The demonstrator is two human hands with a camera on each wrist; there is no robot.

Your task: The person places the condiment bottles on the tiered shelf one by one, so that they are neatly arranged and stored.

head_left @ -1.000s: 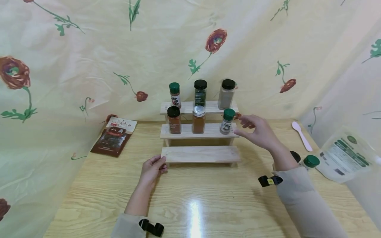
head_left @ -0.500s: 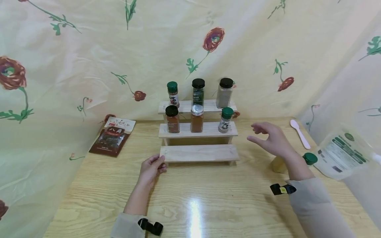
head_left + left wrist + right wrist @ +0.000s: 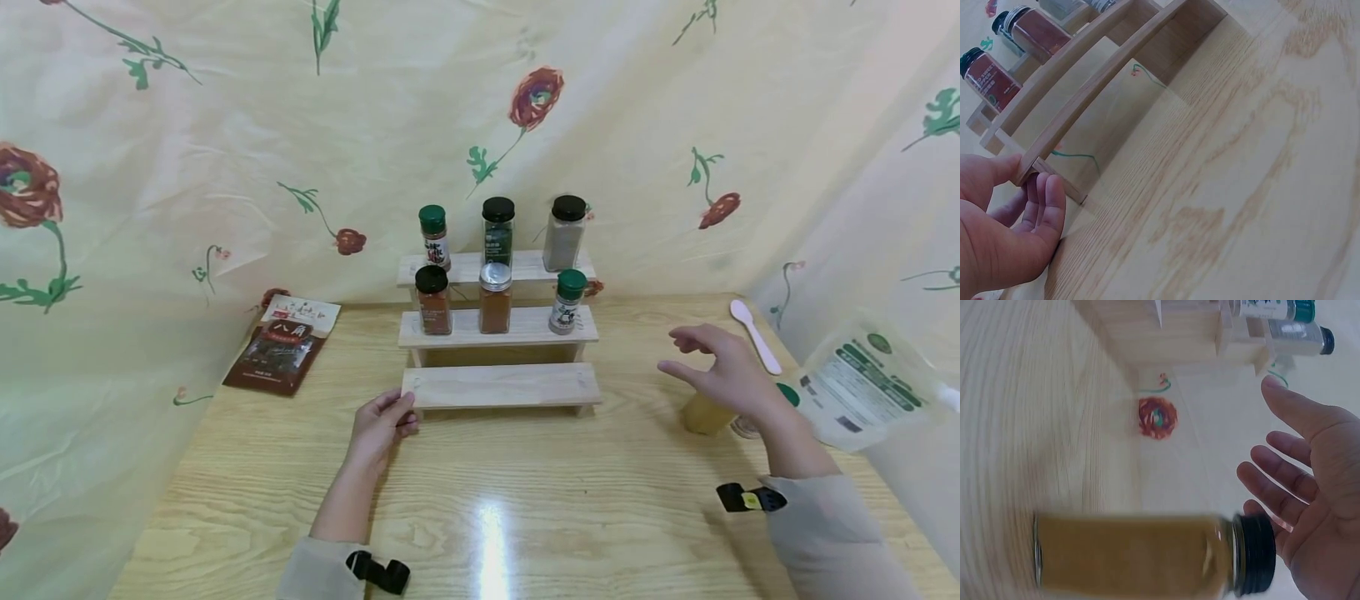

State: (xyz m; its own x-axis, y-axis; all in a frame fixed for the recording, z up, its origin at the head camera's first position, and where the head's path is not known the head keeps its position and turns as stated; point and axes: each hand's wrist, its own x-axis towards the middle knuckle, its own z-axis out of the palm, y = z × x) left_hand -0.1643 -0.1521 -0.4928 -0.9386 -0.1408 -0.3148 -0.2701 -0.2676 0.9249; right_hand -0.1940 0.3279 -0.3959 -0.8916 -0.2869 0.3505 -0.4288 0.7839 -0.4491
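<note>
A three-step wooden rack [image 3: 501, 387] stands near the back of the table. My left hand [image 3: 381, 427] pinches the left end of its lowest step, thumb on top and fingers curled below, as the left wrist view shows. That lowest step is bare. On the middle step stand a black-capped jar [image 3: 434, 310], a silver-capped jar [image 3: 495, 307] and a green-capped jar [image 3: 566, 310]. My right hand [image 3: 723, 367] is in the air with fingers spread, holding nothing. It is over a jar of yellowish-brown powder [image 3: 1135, 555], whose black cap sits close to the fingers in the right wrist view.
The top step carries a green-capped jar [image 3: 435, 242] and two black-capped jars, one dark [image 3: 498, 237], one pale [image 3: 564, 237]. A brown spice packet [image 3: 283, 346] lies left. At right are a pink spoon [image 3: 754, 336], a clear pouch [image 3: 862, 387] and another green-capped jar [image 3: 787, 393], partly hidden.
My right hand has moved away from the green-capped jar on the middle step, rightward and toward me, over the powder jar. My left hand keeps its hold on the rack.
</note>
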